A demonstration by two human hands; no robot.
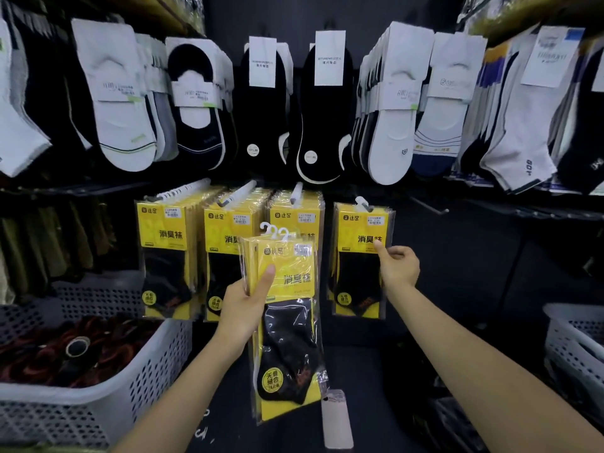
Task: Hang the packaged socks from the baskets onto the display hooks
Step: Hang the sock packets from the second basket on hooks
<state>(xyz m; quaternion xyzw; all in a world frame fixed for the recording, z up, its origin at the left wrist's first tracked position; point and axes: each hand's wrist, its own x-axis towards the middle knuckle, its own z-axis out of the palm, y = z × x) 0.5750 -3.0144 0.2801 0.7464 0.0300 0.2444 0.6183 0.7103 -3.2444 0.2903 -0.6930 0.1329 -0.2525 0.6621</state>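
Sock packs (281, 289) are gripped upright in left hand (246, 297), w/ right hand (397, 268) pinching the hung pack (361, 256) on the nearer rightmost hook (362, 202).

Two bare, sleeveless forearms (183, 380)

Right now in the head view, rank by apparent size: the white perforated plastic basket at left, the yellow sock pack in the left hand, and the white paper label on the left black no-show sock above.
1. White perforated plastic basket, cut off by the frame.
2. Yellow sock pack in the left hand; nearness enlarges it.
3. White paper label.
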